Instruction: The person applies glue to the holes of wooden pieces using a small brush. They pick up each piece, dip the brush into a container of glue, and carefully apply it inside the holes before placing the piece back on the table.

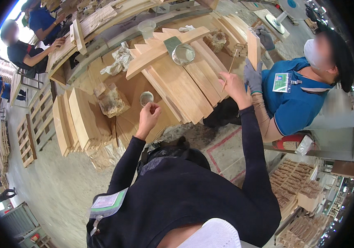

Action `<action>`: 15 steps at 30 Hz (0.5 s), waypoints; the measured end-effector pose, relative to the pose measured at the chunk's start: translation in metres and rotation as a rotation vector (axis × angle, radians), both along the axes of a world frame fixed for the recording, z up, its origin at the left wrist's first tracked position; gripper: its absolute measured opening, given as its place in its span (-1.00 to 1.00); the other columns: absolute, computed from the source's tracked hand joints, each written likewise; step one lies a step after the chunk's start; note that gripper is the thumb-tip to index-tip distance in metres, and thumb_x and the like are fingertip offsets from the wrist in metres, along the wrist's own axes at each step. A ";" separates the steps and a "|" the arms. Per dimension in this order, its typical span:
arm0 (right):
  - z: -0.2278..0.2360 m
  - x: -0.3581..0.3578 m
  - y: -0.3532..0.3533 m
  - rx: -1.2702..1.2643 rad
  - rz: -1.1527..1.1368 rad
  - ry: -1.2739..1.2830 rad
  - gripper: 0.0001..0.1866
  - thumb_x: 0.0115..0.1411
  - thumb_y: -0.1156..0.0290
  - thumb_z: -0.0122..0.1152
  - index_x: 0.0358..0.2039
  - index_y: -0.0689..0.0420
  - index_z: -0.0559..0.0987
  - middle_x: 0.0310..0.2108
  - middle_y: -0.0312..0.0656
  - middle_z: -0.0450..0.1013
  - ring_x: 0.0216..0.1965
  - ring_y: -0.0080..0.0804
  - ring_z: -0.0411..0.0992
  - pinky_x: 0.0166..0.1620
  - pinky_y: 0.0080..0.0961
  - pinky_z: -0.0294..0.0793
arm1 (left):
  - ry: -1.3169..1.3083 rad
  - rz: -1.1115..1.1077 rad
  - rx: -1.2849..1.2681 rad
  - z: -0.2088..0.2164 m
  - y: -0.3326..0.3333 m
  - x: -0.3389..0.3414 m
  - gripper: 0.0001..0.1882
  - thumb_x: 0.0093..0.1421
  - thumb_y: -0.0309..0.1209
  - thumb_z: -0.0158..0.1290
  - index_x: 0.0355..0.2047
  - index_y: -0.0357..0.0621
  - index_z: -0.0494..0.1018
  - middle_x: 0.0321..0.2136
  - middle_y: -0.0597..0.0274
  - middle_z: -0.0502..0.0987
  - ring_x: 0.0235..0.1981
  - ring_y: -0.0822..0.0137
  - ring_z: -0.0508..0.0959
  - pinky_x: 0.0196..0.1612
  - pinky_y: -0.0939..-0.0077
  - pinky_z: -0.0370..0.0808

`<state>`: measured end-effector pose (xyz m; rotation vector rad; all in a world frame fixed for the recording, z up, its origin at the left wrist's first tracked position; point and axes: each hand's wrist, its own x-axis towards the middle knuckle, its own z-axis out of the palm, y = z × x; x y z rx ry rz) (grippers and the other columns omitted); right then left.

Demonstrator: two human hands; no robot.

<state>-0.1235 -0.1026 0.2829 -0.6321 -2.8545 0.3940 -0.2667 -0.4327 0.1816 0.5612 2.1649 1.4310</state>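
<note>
My left hand (148, 118) is closed, thumb and fingers pinching the near rim of a small round cup (146, 98) with pale grey contents. My right hand (235, 90) grips a thin stick (231, 66), its upper end pointing away from me; I cannot make out whether that end has bristles. Between my hands lie several pale wooden boards (181, 89) side by side, with a narrower board (148, 61) laid across them. A larger cup (183, 54) with whitish smears on its rim stands on that crosspiece, beside a dark green patch (171, 44).
At right a co-worker in grey gloves (254, 76) holds a short board (253, 48). Left of my cup sit a rough block (111, 100) and stacked boards (87, 120). A crumpled white cloth (119, 60) and a clear plastic cup (146, 29) lie farther back. People work at a bench (98, 22).
</note>
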 end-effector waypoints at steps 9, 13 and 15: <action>-0.028 -0.045 -0.007 -0.138 -0.080 -0.101 -0.40 0.08 0.14 0.26 0.07 0.21 0.43 -0.29 0.17 0.52 -0.20 0.08 0.50 -0.13 -0.15 0.48 | -0.017 0.149 0.097 0.002 -0.041 0.017 -0.85 0.14 -0.43 0.12 -0.38 -0.28 0.46 -0.51 0.24 0.56 -0.47 0.49 0.54 -0.36 0.60 0.47; -0.041 -0.043 0.011 -0.183 -0.019 -0.083 -0.37 0.09 0.13 0.25 0.08 0.27 0.41 -0.17 0.23 0.48 -0.08 0.07 0.46 -0.06 -0.18 0.45 | 0.190 0.151 0.150 0.037 -0.030 0.002 -0.87 0.15 -0.46 0.09 -0.36 -0.29 0.46 -0.50 0.22 0.57 -0.44 0.49 0.56 -0.34 0.58 0.49; -0.049 -0.042 0.026 -0.222 0.044 -0.079 -0.35 0.08 0.10 0.26 0.08 0.29 0.41 -0.12 0.25 0.46 -0.03 0.05 0.44 -0.03 -0.20 0.43 | 0.229 0.155 0.171 0.069 -0.017 -0.012 -0.88 0.16 -0.46 0.09 -0.36 -0.29 0.46 -0.48 0.22 0.57 -0.43 0.48 0.57 -0.32 0.57 0.50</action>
